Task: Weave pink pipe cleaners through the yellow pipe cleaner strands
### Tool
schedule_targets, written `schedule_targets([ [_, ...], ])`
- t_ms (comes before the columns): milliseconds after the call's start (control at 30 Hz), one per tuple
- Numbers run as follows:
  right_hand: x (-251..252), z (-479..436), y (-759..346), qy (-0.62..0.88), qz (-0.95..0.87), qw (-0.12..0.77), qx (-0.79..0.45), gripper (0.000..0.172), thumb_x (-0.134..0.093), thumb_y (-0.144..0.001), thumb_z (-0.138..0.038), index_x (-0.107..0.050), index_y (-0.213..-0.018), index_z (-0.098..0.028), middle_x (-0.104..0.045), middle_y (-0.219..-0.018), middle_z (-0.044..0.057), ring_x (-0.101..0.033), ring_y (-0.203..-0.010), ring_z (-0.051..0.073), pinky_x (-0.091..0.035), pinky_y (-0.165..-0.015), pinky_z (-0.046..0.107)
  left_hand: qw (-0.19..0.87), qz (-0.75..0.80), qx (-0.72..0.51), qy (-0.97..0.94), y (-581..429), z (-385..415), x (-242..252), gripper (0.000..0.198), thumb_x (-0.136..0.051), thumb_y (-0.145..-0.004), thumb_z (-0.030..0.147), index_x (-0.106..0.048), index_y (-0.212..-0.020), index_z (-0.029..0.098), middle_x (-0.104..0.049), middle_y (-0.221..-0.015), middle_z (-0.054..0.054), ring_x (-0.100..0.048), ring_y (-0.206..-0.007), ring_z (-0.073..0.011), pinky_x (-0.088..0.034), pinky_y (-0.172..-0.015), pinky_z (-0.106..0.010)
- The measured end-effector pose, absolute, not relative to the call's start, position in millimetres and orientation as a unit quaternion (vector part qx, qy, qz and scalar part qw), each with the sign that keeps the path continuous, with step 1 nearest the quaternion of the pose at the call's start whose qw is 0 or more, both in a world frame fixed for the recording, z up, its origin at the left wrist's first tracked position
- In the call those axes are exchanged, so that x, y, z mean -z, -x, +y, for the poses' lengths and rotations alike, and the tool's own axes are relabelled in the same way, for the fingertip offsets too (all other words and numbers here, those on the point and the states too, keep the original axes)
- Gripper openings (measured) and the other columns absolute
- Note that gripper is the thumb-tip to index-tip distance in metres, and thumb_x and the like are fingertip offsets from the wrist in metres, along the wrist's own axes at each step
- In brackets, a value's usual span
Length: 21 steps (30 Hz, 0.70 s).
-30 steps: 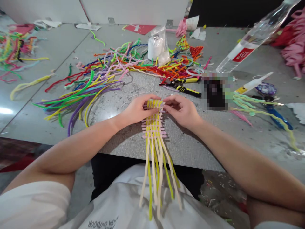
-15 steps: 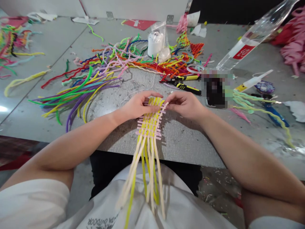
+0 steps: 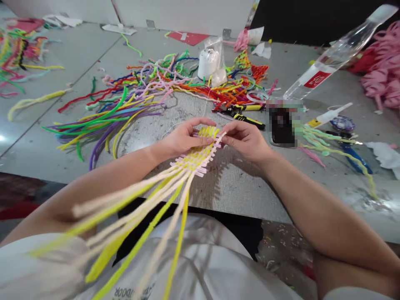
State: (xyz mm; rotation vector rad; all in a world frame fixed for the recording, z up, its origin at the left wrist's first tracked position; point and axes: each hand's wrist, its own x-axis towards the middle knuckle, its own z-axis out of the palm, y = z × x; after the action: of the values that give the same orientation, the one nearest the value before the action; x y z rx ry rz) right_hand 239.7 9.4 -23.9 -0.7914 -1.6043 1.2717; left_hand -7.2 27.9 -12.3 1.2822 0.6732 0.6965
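A woven mat of yellow, cream and pink pipe cleaners (image 3: 197, 156) is lifted off the grey table (image 3: 237, 191), its long loose ends (image 3: 134, 216) fanning toward my lap and to the left. My left hand (image 3: 181, 139) is closed on the mat's far left part, fingers over the weave. My right hand (image 3: 245, 139) pinches the mat's far right edge at a pink strand.
A big heap of coloured pipe cleaners (image 3: 146, 91) spreads behind my hands. Yellow-handled pliers (image 3: 242, 116), a white spool in a bag (image 3: 211, 62), a clear bottle (image 3: 331, 54), a glue tube (image 3: 329, 114) and pink cleaners (image 3: 381, 75) lie further back and right.
The mat has been turned and raised: its loose ends swung from hanging straight toward my lap to fanning out leftward. Both hands kept their hold at the far end.
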Motion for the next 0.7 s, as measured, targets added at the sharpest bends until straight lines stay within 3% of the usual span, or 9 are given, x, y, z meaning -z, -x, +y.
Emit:
schedule_targets([
  [233,21,4,-238,0.314,-0.624,0.478,-0.532,0.033,-0.099,-0.085,-0.054,-0.082,-0.094,-0.027,-0.077,-0.079,-0.002,-0.074,-0.066,0.015,-0.064,-0.066,0.032,0.717,0.293,-0.313,-0.55,8,23,8,0.07,-0.105,-0.073,0.038,-0.066,-0.128,0.022,-0.08,-0.083,0.003,-0.073,-0.062,-0.0124,-0.056,-0.059,-0.023],
  [433,26,2,-230,0.334,-0.582,0.468,-0.575,0.044,-0.102,-0.075,-0.064,-0.081,-0.09,-0.029,-0.077,-0.079,-0.002,-0.073,-0.07,0.018,-0.066,-0.073,0.037,0.709,0.267,-0.326,-0.565,6,24,12,0.065,-0.106,-0.071,0.04,-0.071,-0.123,0.023,-0.082,-0.092,0.001,-0.073,-0.067,-0.0109,-0.056,-0.062,-0.022],
  [700,24,-11,-219,0.413,-0.633,0.471,-0.454,0.039,-0.094,-0.086,-0.06,-0.077,-0.091,-0.026,-0.075,-0.081,0.001,-0.068,-0.069,0.018,-0.062,-0.068,0.036,0.678,0.3,-0.287,-0.607,11,29,16,0.067,-0.106,-0.071,0.046,-0.075,-0.125,0.02,-0.079,-0.081,0.0,-0.069,-0.058,-0.0109,-0.049,-0.053,-0.021],
])
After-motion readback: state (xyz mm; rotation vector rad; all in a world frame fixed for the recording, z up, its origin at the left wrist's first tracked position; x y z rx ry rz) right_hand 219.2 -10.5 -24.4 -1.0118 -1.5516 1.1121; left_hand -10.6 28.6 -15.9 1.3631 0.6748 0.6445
